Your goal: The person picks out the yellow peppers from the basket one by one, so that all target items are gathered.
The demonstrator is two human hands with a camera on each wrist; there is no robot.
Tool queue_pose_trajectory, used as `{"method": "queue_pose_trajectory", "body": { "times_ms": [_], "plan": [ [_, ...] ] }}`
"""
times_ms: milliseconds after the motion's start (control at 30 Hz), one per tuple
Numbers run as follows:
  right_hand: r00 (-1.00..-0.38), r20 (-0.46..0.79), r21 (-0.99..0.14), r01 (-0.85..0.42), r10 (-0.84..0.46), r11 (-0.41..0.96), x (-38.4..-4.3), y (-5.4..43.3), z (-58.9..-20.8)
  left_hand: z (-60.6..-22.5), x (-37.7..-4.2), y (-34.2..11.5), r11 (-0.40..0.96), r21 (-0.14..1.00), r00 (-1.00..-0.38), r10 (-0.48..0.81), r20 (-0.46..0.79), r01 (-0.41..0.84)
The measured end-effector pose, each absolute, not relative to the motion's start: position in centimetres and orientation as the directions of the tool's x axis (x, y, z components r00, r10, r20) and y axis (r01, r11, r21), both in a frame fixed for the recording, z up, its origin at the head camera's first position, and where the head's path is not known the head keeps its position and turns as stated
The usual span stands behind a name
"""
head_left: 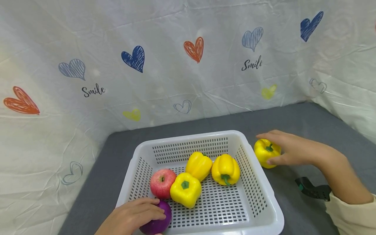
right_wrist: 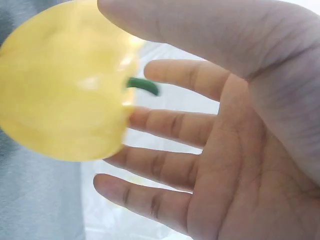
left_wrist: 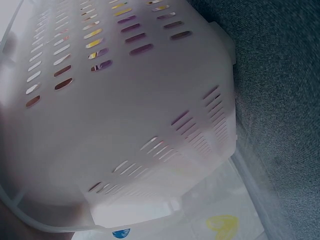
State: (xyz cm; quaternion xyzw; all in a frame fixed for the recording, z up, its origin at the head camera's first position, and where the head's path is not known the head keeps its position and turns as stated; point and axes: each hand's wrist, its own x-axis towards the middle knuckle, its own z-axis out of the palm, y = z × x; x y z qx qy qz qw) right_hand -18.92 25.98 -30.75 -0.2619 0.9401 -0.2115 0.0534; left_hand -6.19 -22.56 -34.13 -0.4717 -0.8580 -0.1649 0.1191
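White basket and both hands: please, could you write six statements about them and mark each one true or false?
1. Three yellow peppers lie inside the white basket. True.
2. The right hand is at a fourth yellow pepper. True.
3. That fourth pepper is inside the basket. False: it is outside, on the right.
4. The left hand touches a purple item. True.
5. Everything in the basket is yellow. False: a red apple and the purple item are there too.
6. The basket's walls are solid. False: they have slots.
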Motion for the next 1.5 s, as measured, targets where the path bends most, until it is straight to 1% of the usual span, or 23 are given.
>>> {"method": "queue_pose_trajectory", "body": {
  "times_ms": [200,300,433,533,633,700,833,900,1167,1267,1333,1400,1500],
  "plan": [
    [-0.845,0.058,-0.382,-0.511,-0.532,0.770,-17.7,25.6,-29.2,-34.1,-6.2,-22.6,0.497,0.166,-0.522,0.777,0.352,0.852],
    [-0.835,0.087,-0.374,-0.533,-0.543,0.759,-16.9,24.6,-28.3,-34.0,-6.1,-22.6,0.507,0.173,-0.534,0.770,0.348,0.844],
    [-0.787,0.140,-0.307,-0.611,-0.600,0.730,-15.7,22.6,-27.7,-34.0,-6.1,-22.5,0.526,0.190,-0.558,0.755,0.343,0.829],
    [-0.732,0.147,-0.222,-0.680,-0.665,0.699,-14.6,21.0,-27.4,-34.0,-6.1,-22.4,0.511,0.188,-0.543,0.761,0.354,0.839],
    [-0.703,0.109,-0.182,-0.709,-0.703,0.681,-13.4,19.6,-26.7,-34.1,-6.2,-22.4,0.493,0.181,-0.524,0.769,0.366,0.851],
    [-0.686,0.087,-0.184,-0.724,-0.722,0.665,-12.9,18.8,-26.1,-34.0,-6.2,-22.4,0.493,0.182,-0.524,0.770,0.363,0.851],
    [-0.655,0.056,-0.212,-0.745,-0.754,0.632,-12.3,17.0,-25.0,-34.0,-6.1,-22.3,0.522,0.190,-0.555,0.757,0.345,0.831],
    [-0.634,0.049,-0.204,-0.763,-0.772,0.614,-12.2,16.1,-24.6,-33.9,-6.0,-22.2,0.534,0.192,-0.566,0.751,0.340,0.823],
    [-0.552,-0.017,-0.041,-0.833,-0.834,0.552,-12.0,11.7,-25.1,-33.9,-5.9,-22.3,0.543,0.205,-0.580,0.747,0.325,0.815],
    [-0.523,-0.049,0.021,-0.852,-0.851,0.523,-12.0,10.1,-25.5,-34.0,-6.0,-22.3,0.538,0.202,-0.574,0.749,0.330,0.818],
    [-0.506,-0.069,0.050,-0.863,-0.860,0.503,-12.0,9.1,-25.8,-34.0,-6.0,-22.4,0.526,0.190,-0.558,0.756,0.342,0.829],
    [-0.495,-0.101,0.050,-0.869,-0.863,0.492,-11.9,8.3,-26.1,-34.1,-6.1,-22.4,0.518,0.176,-0.545,0.760,0.354,0.837],
    [-0.483,-0.147,0.013,-0.873,-0.863,0.487,-11.9,7.4,-26.6,-34.1,-6.2,-22.4,0.505,0.161,-0.526,0.766,0.369,0.848]
  ]
}}
